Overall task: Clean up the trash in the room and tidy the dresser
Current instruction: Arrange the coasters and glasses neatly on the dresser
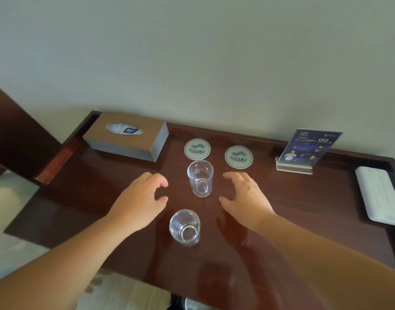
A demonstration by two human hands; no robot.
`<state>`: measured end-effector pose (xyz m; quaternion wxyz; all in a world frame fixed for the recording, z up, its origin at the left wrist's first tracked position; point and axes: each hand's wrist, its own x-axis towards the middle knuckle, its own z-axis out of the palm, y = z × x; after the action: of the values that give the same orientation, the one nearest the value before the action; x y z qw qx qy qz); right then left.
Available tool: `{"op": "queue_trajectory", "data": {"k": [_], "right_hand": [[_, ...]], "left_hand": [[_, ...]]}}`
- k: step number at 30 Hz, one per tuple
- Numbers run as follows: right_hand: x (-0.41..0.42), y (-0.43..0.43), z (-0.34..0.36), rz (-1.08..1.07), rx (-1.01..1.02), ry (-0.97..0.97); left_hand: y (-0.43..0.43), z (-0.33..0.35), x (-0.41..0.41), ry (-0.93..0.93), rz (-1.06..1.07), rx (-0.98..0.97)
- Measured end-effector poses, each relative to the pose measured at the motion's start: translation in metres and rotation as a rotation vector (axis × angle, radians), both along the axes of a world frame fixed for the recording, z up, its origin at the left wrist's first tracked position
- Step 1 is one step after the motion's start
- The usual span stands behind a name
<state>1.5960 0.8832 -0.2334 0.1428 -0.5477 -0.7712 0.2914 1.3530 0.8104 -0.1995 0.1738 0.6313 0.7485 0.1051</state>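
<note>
Two clear empty glasses stand upright on the dark wooden dresser (304,198): a far glass (200,178) in the middle and a near glass (185,227) closer to me. My left hand (140,199) hovers just left of the far glass, fingers curled and apart, holding nothing. My right hand (243,195) hovers just right of it, fingers spread, also holding nothing. Neither hand touches a glass. Two round white coasters with green logos, the left coaster (197,149) and the right coaster (238,157), lie behind the far glass.
A wooden tissue box (127,136) sits at the back left. A blue card in an acrylic stand (304,151) is at the back right. A folded white towel (380,195) lies at the right edge. The wall runs behind the dresser's raised rim.
</note>
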Motion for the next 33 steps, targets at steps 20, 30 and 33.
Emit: {"op": "queue_trajectory", "data": {"k": [20,30,33], "right_hand": [[-0.029,-0.005,-0.022,-0.108,-0.076,0.124],[-0.047,0.013,-0.032,-0.139,-0.208,0.301],[-0.052,0.015,-0.035,-0.124,-0.232,0.335]], "left_hand": [[-0.065,-0.050,0.007,-0.279,0.040,-0.159],[-0.066,-0.064,0.027,-0.634,0.028,-0.089],[-0.065,-0.067,0.032,-0.680,0.029,-0.066]]}}
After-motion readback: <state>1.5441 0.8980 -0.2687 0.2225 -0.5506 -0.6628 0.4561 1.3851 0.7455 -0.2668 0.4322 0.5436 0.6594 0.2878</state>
